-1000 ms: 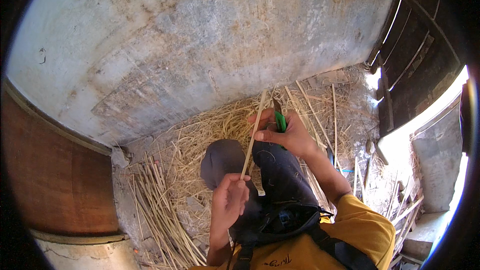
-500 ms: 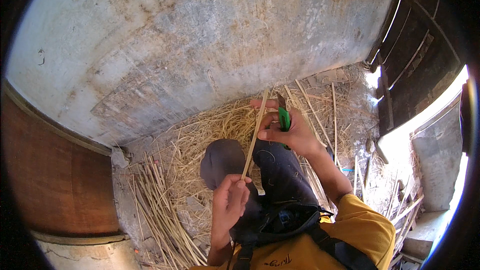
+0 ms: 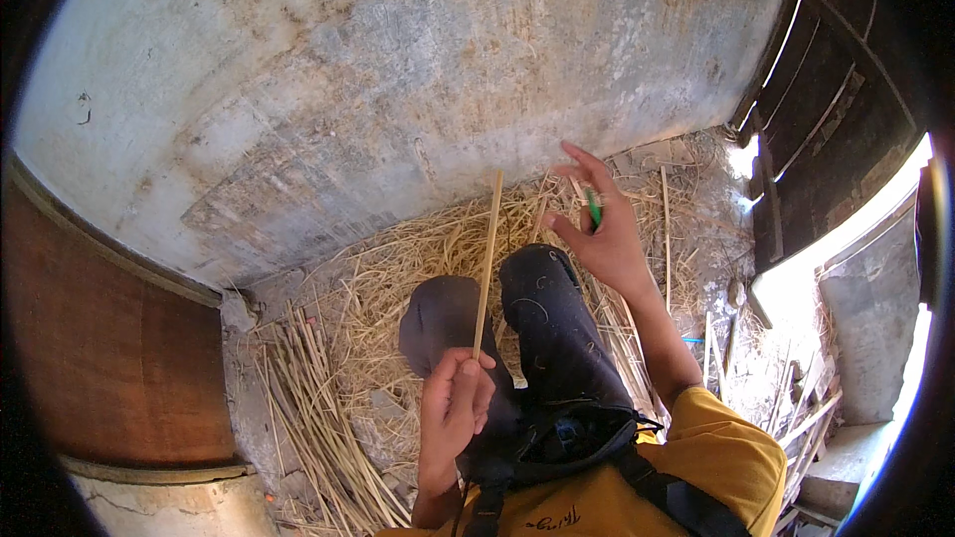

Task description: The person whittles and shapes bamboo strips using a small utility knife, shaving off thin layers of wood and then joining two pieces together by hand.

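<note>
My left hand (image 3: pixel 457 406) pinches the lower end of a thin bamboo strip (image 3: pixel 487 264), which stands up steeply in front of my knees. To its right, my right hand (image 3: pixel 604 229) is raised near the wall with thumb and forefinger spread apart, off the strip. A green-handled knife (image 3: pixel 594 209) stays tucked in that hand's palm; only a bit of the green handle shows, and the blade cannot be made out.
Pale shavings (image 3: pixel 383 264) cover the floor around my knees. A bundle of long strips (image 3: pixel 323 418) lies at left, with more strips (image 3: pixel 667 239) at right. A stained wall (image 3: pixel 428 89) rises ahead, a brown panel (image 3: pixel 119 338) at left, dark boards (image 3: pixel 836 109) at right.
My right hand has let go of the strip and moved up and right, its fingers spreading, knife kept in the palm. The strip's top has swung left; my left hand stays nearly still.
</note>
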Available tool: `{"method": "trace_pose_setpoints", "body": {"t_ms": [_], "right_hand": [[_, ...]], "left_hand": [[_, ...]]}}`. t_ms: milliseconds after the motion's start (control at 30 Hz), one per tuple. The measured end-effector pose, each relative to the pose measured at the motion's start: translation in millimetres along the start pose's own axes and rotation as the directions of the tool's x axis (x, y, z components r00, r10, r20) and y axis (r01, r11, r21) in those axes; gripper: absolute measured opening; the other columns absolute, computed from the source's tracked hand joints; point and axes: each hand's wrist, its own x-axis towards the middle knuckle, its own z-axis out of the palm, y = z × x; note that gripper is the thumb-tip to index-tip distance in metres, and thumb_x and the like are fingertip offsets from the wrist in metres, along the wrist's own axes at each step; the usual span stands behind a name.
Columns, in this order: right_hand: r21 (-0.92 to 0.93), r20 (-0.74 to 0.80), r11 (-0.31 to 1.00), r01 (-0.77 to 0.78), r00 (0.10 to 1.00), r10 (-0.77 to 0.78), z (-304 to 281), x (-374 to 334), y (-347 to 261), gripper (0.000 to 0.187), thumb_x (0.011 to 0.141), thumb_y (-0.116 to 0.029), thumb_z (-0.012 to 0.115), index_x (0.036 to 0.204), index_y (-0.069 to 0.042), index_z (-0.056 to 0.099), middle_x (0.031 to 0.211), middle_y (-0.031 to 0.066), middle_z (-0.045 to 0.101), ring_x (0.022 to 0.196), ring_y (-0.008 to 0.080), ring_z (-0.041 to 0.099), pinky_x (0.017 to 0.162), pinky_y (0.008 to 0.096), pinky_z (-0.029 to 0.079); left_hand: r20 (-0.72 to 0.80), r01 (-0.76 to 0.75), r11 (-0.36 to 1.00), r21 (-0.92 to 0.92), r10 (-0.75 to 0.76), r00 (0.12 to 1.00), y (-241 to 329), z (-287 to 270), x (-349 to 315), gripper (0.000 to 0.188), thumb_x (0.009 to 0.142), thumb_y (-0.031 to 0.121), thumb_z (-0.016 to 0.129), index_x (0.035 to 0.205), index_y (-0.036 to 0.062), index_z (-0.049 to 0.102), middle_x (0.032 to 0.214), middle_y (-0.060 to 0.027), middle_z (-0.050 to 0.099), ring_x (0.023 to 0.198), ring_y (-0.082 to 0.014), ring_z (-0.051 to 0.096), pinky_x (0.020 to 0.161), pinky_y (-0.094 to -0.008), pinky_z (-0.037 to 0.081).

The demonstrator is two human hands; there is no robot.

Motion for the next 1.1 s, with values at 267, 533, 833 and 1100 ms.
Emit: {"method": "trace_pose_setpoints", "body": {"t_ms": [267, 533, 833, 1100], "right_hand": [[0.054, 0.146, 0.966, 0.254, 0.955, -0.259, 10, -24, -6, 0.051, 0.089, -0.015, 0.078, 0.130, -0.008, 0.048, 0.111, 0.0125, 0.056, 0.089, 0.0216, 0.059, 0.072, 0.0306, 0.049], [-0.120, 0.307, 0.855, 0.505, 0.838, -0.452, 28, -39, -13, 0.030, 0.085, -0.012, 0.082, 0.104, -0.007, 0.058, 0.100, 0.0094, 0.063, 0.087, 0.0280, 0.067, 0.072, 0.0359, 0.054], [-0.239, 0.282, 0.760, 0.605, 0.792, -0.542, 29, -48, -10, 0.025, 0.080, -0.017, 0.085, 0.095, -0.013, 0.066, 0.096, 0.0049, 0.065, 0.070, 0.0228, 0.070, 0.055, 0.0350, 0.055], [-0.241, 0.262, 0.733, 0.637, 0.770, -0.582, 32, -47, -4, 0.022, 0.078, -0.016, 0.086, 0.092, -0.013, 0.068, 0.096, 0.0036, 0.065, 0.067, 0.0210, 0.069, 0.053, 0.0341, 0.054]], "left_hand": [[-0.010, 0.062, 0.998, -0.006, -0.062, 0.998, 8, 4, 1, 0.027, 0.112, 0.023, 0.042, 0.112, 0.0014, 0.058, 0.067, 0.0046, 0.042, 0.053, -0.0016, 0.034, 0.045, -0.0197, 0.027], [0.007, -0.015, 1.000, 0.001, 0.015, 1.000, 5, 5, 5, 0.027, 0.112, 0.022, 0.042, 0.112, 0.0013, 0.059, 0.067, 0.0054, 0.042, 0.055, -0.0015, 0.035, 0.048, -0.0205, 0.027], [-0.049, -0.108, 0.982, 0.154, 0.117, 0.992, 6, 11, 6, 0.021, 0.110, 0.017, 0.045, 0.108, 0.0016, 0.060, 0.066, 0.0053, 0.043, 0.058, -0.0013, 0.037, 0.051, -0.0210, 0.030], [-0.087, -0.133, 0.942, 0.307, 0.167, 0.982, 7, 11, 5, 0.021, 0.109, 0.016, 0.047, 0.103, 0.0010, 0.061, 0.066, 0.0023, 0.047, 0.059, -0.0035, 0.042, 0.053, -0.0232, 0.033]]}}
